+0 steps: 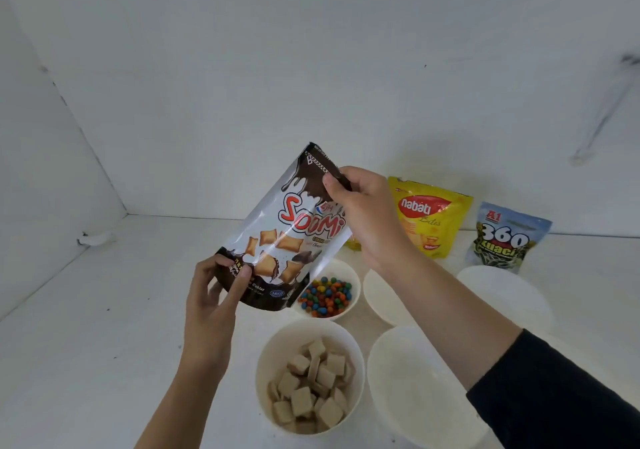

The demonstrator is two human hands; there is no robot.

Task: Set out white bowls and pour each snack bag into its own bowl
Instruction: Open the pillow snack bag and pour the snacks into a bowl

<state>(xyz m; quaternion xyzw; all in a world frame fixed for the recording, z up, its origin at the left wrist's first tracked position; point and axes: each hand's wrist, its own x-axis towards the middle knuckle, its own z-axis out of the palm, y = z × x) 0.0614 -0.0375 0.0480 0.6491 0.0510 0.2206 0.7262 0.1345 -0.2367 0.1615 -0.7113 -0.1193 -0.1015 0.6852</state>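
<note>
Brown-and-white snack bag [287, 234] hangs tilted in the air, behind the bowl of biscuits [259, 376]. Left hand [214, 296] pinches its bottom corner, right hand [363, 216] grips the top. Risk: any pieces inside drop into the candy bowl [356, 287] beneath if the mouth tips over.

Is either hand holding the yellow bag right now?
No, the yellow bag stands untouched while the left hand and right hand grip the Soomi bag.

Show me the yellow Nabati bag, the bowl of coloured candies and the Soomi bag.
yellow Nabati bag [429, 220]: head view, on its front.
bowl of coloured candies [342, 271]: head view, on its bare inner wall.
Soomi bag [277, 240]: head view, on its printed front.
</note>
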